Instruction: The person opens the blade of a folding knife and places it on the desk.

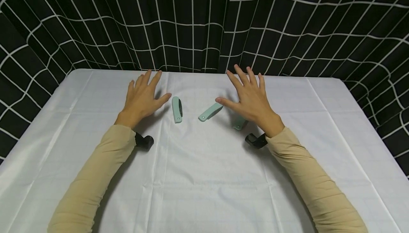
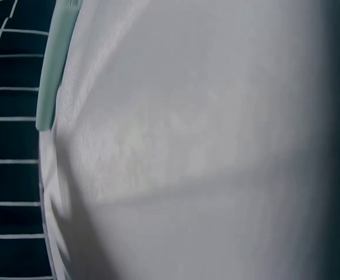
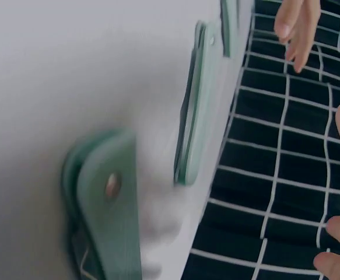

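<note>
Three mint-green folding knives lie folded and apart on the white cloth. The left knife (image 1: 176, 110) is upright in the head view, with a dark part along its right side. Slanting beside it is the middle knife (image 1: 210, 112). The right knife (image 1: 239, 123) is partly hidden beneath my right hand (image 1: 250, 98), which hovers with fingers spread, its thumb overlapping the middle knife's end. My left hand (image 1: 140, 98) also has its fingers spread, thumb pointing toward the left knife, and holds nothing. In the right wrist view, a rivet shows on the near knife (image 3: 114, 204).
A white cloth (image 1: 204, 190) with fold creases covers the table. Behind it and at both sides hangs a black curtain (image 1: 191, 23) with a white grid. Black wrist mounts (image 1: 144, 142) stick out from both beige sleeves (image 1: 92, 176).
</note>
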`<state>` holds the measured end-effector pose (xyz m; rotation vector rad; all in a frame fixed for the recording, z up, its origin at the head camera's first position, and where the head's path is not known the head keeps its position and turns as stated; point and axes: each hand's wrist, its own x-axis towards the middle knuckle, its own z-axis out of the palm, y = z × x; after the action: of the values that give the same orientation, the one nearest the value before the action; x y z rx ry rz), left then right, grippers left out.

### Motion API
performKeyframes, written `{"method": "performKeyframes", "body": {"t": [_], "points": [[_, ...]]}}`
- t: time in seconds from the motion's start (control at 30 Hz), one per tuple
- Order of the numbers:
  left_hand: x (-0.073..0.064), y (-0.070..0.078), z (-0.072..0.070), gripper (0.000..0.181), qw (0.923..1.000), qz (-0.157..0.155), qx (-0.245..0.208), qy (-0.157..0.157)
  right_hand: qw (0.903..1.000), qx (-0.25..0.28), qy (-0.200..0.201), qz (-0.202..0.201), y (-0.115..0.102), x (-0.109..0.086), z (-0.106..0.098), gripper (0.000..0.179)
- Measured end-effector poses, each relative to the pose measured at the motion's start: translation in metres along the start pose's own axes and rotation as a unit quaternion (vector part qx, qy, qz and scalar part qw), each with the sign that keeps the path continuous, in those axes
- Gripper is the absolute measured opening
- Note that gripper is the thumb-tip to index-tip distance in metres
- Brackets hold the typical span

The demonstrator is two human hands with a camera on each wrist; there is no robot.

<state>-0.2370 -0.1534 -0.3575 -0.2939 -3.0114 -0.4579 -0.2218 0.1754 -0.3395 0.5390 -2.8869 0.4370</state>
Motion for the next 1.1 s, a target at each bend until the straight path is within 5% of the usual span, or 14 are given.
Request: {"method": "performKeyframes", "body": {"t": [0.87,1.1], "points": [[-0.006,0.007,0.010,0.072,0.9955,0.039,-0.086,-0.003,0.9953,0.059,-0.042,-0.065,-0.051,0.001,0.030,0.088],[-0.004,0.008,0.012,0.063,0.9902,0.074,-0.111,-0.041,0.9930,0.076,-0.043,-0.080,-0.064,0.002,0.040,0.085]]}}
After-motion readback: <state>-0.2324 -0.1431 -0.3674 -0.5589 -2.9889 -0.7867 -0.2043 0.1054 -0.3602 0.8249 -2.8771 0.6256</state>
